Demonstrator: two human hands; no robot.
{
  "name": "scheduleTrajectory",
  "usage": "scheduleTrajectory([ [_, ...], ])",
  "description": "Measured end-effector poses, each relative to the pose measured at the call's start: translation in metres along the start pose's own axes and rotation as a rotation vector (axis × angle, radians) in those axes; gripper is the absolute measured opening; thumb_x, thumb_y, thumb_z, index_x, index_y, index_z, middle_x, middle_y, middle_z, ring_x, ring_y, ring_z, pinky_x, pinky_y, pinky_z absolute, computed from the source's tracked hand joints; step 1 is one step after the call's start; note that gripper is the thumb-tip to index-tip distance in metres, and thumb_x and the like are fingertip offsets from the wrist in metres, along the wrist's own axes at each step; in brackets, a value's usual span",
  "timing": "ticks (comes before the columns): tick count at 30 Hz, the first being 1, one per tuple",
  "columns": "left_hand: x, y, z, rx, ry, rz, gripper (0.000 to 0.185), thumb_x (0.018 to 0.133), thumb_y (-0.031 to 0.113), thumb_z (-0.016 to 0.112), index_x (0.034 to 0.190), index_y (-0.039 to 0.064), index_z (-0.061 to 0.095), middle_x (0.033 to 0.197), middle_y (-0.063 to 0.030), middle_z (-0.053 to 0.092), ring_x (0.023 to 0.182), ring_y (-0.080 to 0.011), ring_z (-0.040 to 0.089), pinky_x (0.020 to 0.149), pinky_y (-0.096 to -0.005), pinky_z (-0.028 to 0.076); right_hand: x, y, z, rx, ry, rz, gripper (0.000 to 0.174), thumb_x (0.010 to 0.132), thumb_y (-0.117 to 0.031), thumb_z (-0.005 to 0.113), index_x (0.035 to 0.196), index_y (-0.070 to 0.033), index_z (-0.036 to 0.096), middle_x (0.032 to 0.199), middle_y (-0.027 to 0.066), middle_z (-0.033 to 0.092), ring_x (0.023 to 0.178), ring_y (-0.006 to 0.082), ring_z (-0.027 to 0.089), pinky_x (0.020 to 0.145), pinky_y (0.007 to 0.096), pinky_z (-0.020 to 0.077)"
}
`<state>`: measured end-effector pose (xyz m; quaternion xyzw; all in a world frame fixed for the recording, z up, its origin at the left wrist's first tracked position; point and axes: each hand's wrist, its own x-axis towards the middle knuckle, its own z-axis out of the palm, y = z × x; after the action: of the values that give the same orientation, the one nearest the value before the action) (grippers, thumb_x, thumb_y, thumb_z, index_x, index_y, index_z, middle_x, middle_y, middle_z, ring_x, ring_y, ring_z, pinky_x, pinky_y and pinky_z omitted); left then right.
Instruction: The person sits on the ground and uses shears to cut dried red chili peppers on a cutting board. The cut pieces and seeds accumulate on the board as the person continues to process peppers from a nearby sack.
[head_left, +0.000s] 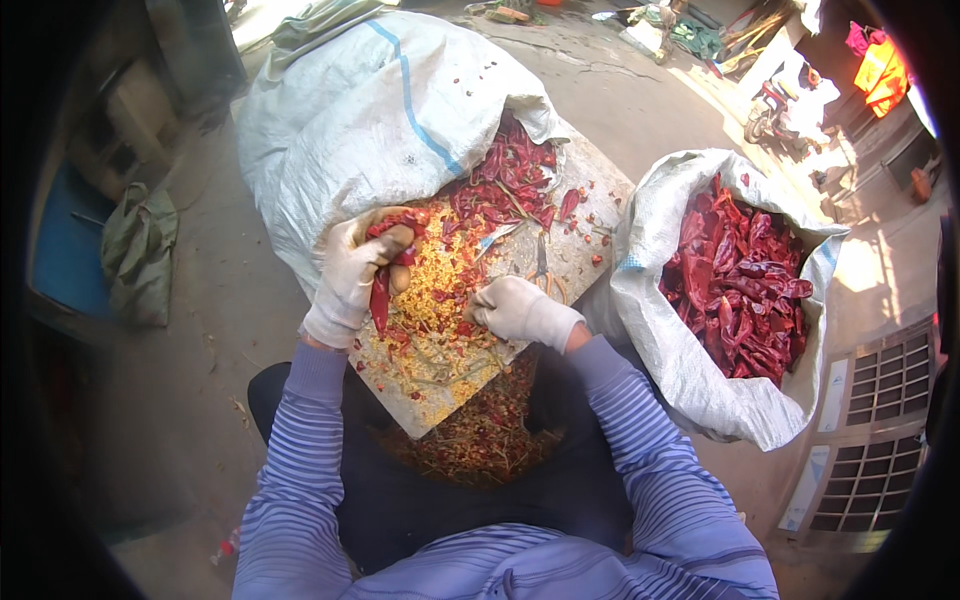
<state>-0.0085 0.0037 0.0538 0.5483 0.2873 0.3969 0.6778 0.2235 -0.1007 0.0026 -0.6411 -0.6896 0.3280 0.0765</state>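
Observation:
My left hand (346, 277), in a white work glove with stained fingertips, is closed around dried red chili peppers (380, 301). One pepper hangs down below the fingers. My right hand (523, 309), gloved too, has its fingers curled together low over the board; whether it pinches something small is hidden. Under both hands lies a pale board (417, 421) strewn with yellow chili seeds (429, 283), red scraps and stems. Scissors (541, 259) with orange handles rest just beyond my right hand. More dried chilies (517, 176) spill from the mouth of a large white woven sack (352, 135).
To the right stands an open white woven sack (637, 277) holding dried red chilies (739, 285). Seeds, stems and scraps (480, 442) are gathered below the board, between my legs. A greenish cloth sack (140, 251) is at the left. A parked motorcycle (772, 112) is at the far right.

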Motion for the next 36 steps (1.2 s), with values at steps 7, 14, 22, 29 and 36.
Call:
scheduleTrajectory([
  [7,-0.002,0.009,-0.007,-0.096,0.130,0.026,0.032,0.101,0.012,0.066,0.128,-0.007,0.068,0.092,-0.0056,0.073,0.066,-0.0078,0.066,0.059,-0.0208,0.054,0.071,0.040,0.007,-0.105,0.389,0.282,0.023,0.100,-0.027,0.070,0.114,-0.013,0.081,0.111,0.0129,0.078,0.104,0.0306,0.075,0.100,0.0428,0.0571],
  [14,-0.010,0.022,-0.025,-0.142,0.137,-0.009,0.041,0.104,0.019,0.070,0.135,-0.007,0.065,0.099,-0.0071,0.075,0.076,-0.0080,0.069,0.067,-0.0197,0.054,0.162,0.064,0.018,-0.411,0.459,0.167,0.028,0.090,-0.015,0.069,0.117,-0.015,0.078,0.123,0.0146,0.070,0.118,0.0339,0.066,0.101,0.0484,0.0526],
  [22,-0.009,0.021,-0.026,-0.030,0.212,-0.023,0.037,0.101,0.005,0.064,0.135,-0.010,0.065,0.095,-0.0070,0.074,0.058,-0.0077,0.065,0.053,-0.0212,0.053,0.149,0.052,0.022,-0.244,0.469,0.226,0.022,0.096,-0.021,0.075,0.116,-0.013,0.080,0.113,0.0141,0.073,0.108,0.0308,0.071,0.097,0.0427,0.0549],
  [29,0.000,-0.006,-0.017,0.325,0.099,-0.089,0.033,0.096,-0.003,0.059,0.127,-0.008,0.069,0.096,-0.0097,0.075,0.056,-0.0084,0.065,0.052,-0.0223,0.053,0.078,-0.007,-0.001,0.138,0.510,-0.190,0.018,0.092,-0.018,0.079,0.107,-0.008,0.080,0.106,0.0139,0.074,0.097,0.0319,0.073,0.090,0.0411,0.0577],
  [36,-0.015,-0.024,0.002,0.077,-0.046,-0.246,0.031,0.100,0.004,0.061,0.129,-0.009,0.062,0.097,-0.0106,0.074,0.059,-0.0145,0.071,0.050,-0.0249,0.056,0.016,-0.040,-0.004,0.441,0.623,-0.230,0.029,0.084,-0.001,0.084,0.110,0.005,0.073,0.103,0.0133,0.073,0.087,0.0163,0.073,0.078,0.0314,0.0597],
])
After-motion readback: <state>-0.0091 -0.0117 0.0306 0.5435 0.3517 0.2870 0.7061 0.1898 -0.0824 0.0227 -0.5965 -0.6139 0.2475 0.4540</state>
